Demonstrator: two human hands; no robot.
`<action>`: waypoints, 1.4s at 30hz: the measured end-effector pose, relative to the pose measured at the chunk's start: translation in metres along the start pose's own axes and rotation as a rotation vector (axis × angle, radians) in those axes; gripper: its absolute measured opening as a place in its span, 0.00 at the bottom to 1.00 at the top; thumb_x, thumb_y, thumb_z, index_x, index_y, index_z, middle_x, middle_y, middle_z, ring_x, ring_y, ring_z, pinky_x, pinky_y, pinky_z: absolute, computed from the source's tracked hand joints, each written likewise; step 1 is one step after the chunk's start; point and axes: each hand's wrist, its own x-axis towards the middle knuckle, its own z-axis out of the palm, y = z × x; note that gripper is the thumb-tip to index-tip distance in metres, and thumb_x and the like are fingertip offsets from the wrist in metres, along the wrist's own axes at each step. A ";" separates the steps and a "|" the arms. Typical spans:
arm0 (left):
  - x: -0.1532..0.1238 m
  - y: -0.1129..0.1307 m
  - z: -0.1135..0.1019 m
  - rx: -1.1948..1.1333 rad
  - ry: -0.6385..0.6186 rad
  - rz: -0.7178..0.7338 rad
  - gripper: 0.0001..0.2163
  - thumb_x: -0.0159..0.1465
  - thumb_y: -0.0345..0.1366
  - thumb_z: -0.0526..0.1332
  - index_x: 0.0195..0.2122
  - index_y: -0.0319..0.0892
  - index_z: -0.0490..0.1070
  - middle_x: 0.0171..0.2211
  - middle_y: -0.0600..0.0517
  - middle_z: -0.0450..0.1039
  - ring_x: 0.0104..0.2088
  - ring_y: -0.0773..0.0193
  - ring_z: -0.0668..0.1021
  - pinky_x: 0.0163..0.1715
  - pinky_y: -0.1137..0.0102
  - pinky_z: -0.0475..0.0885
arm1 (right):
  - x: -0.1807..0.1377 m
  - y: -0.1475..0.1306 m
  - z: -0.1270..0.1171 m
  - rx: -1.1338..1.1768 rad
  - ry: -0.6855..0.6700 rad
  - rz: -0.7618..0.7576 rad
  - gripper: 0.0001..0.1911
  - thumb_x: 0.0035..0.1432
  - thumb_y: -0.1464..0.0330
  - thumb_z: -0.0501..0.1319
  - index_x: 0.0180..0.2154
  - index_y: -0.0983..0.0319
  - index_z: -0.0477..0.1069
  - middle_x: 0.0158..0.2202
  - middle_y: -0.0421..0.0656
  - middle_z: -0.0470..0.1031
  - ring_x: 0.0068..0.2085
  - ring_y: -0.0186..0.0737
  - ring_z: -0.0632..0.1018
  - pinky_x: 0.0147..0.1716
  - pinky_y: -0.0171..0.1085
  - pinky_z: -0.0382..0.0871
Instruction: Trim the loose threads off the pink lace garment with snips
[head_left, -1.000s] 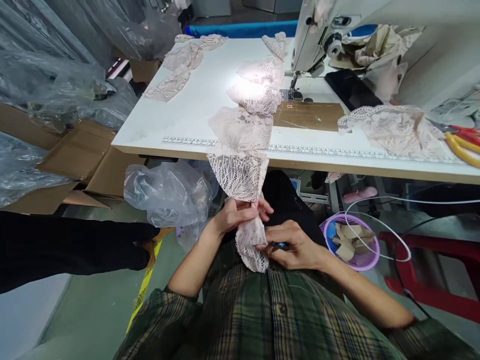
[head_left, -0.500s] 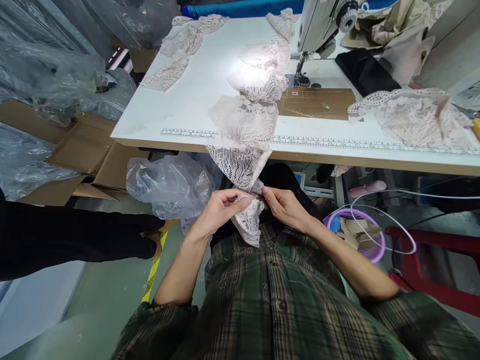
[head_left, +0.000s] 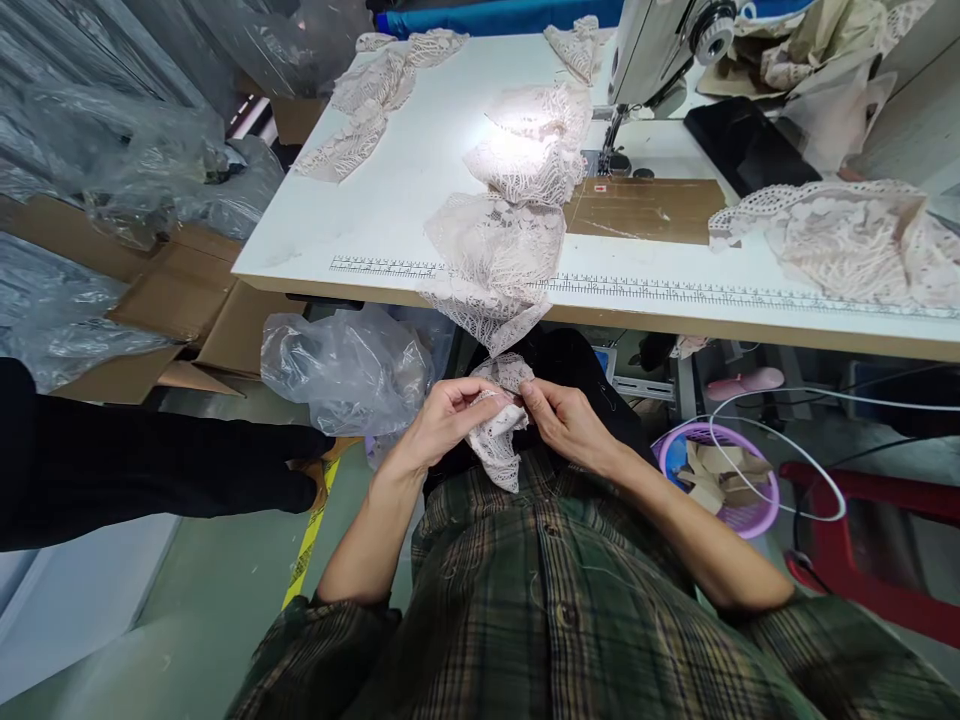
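Observation:
Above my lap, my left hand (head_left: 448,420) pinches a pale pink lace piece (head_left: 496,455) between thumb and fingers. My right hand (head_left: 568,422) is closed at the lace's right edge, its thumb and forefinger pressed together; whether a small tool is hidden in it I cannot make out. The lower end of the lace dangles against the plaid shirt. Just beyond my hands, a string of lace pieces (head_left: 495,240) runs down from the sewing table (head_left: 300,235) and over its front edge.
A sewing machine (head_left: 652,50) stands at the back right, near a black flat object (head_left: 750,145). More lace (head_left: 862,235) lies at the right. Below are a purple basket (head_left: 757,515) and a red stool (head_left: 885,560). Cardboard boxes (head_left: 180,285) and another person's leg (head_left: 172,455) are at left.
The lace between my hands has bunched and turned a little, and its upper part now shows more beyond my fingers. The view has shifted slightly; both hands stay nearly in place.

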 end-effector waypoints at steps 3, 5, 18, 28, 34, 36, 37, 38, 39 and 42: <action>0.002 0.000 0.000 -0.041 -0.016 -0.013 0.11 0.56 0.43 0.69 0.27 0.40 0.76 0.25 0.54 0.73 0.26 0.69 0.71 0.28 0.74 0.65 | 0.000 -0.003 0.001 -0.050 0.001 -0.048 0.24 0.68 0.53 0.47 0.24 0.59 0.60 0.20 0.36 0.61 0.23 0.33 0.61 0.25 0.34 0.52; 0.002 -0.001 0.000 -0.046 -0.015 -0.021 0.11 0.55 0.43 0.69 0.26 0.39 0.75 0.23 0.55 0.70 0.24 0.71 0.69 0.26 0.75 0.63 | 0.002 -0.003 0.003 -0.096 0.022 -0.050 0.24 0.68 0.53 0.48 0.23 0.59 0.59 0.20 0.36 0.59 0.22 0.32 0.60 0.25 0.35 0.51; 0.036 0.002 0.001 0.660 0.443 0.330 0.12 0.59 0.44 0.66 0.39 0.42 0.72 0.20 0.61 0.61 0.21 0.71 0.65 0.25 0.76 0.59 | 0.022 -0.002 -0.005 0.145 0.488 -0.023 0.14 0.59 0.56 0.59 0.31 0.59 0.66 0.23 0.35 0.64 0.24 0.32 0.64 0.24 0.32 0.61; 0.010 0.003 0.035 1.022 0.234 0.744 0.05 0.64 0.33 0.60 0.34 0.40 0.75 0.25 0.53 0.70 0.25 0.67 0.72 0.24 0.73 0.61 | 0.021 -0.016 -0.006 0.145 0.542 0.075 0.09 0.54 0.62 0.60 0.33 0.61 0.70 0.25 0.37 0.69 0.22 0.30 0.65 0.24 0.32 0.62; 0.006 0.028 0.005 0.625 0.254 0.702 0.10 0.62 0.39 0.63 0.40 0.40 0.77 0.31 0.51 0.71 0.32 0.65 0.74 0.33 0.71 0.69 | -0.020 -0.031 -0.012 0.255 0.238 -0.047 0.05 0.54 0.68 0.59 0.29 0.62 0.72 0.21 0.36 0.64 0.22 0.29 0.63 0.21 0.30 0.58; 0.014 0.025 0.003 0.508 0.136 0.627 0.13 0.63 0.42 0.61 0.42 0.40 0.78 0.36 0.48 0.72 0.36 0.62 0.75 0.37 0.68 0.69 | -0.029 -0.035 -0.010 0.283 0.151 -0.080 0.05 0.54 0.69 0.59 0.29 0.63 0.72 0.21 0.35 0.63 0.22 0.28 0.62 0.21 0.29 0.57; 0.019 0.021 0.005 0.434 0.051 0.573 0.15 0.64 0.44 0.59 0.42 0.40 0.79 0.37 0.47 0.72 0.38 0.61 0.75 0.40 0.67 0.69 | -0.032 -0.036 -0.009 0.310 0.125 -0.080 0.05 0.54 0.69 0.59 0.28 0.63 0.71 0.20 0.35 0.63 0.21 0.28 0.61 0.21 0.29 0.57; 0.024 0.017 0.007 0.341 -0.036 0.513 0.17 0.64 0.46 0.58 0.41 0.39 0.79 0.39 0.46 0.73 0.40 0.59 0.75 0.43 0.65 0.69 | -0.033 -0.036 -0.008 0.346 0.110 -0.069 0.05 0.54 0.69 0.59 0.28 0.63 0.71 0.20 0.35 0.63 0.21 0.28 0.61 0.21 0.30 0.57; 0.028 0.012 0.010 0.232 -0.113 0.451 0.19 0.64 0.49 0.57 0.40 0.39 0.80 0.40 0.45 0.73 0.41 0.58 0.75 0.44 0.65 0.68 | -0.033 -0.035 -0.007 0.388 0.107 -0.050 0.06 0.54 0.68 0.58 0.27 0.63 0.70 0.20 0.35 0.63 0.21 0.28 0.60 0.21 0.30 0.57; 0.035 0.002 0.015 -0.093 -0.224 0.306 0.23 0.58 0.56 0.61 0.36 0.39 0.79 0.42 0.44 0.74 0.41 0.56 0.75 0.43 0.65 0.69 | -0.033 -0.028 -0.005 0.480 0.125 -0.001 0.08 0.56 0.66 0.57 0.27 0.62 0.68 0.19 0.34 0.61 0.20 0.27 0.57 0.20 0.30 0.55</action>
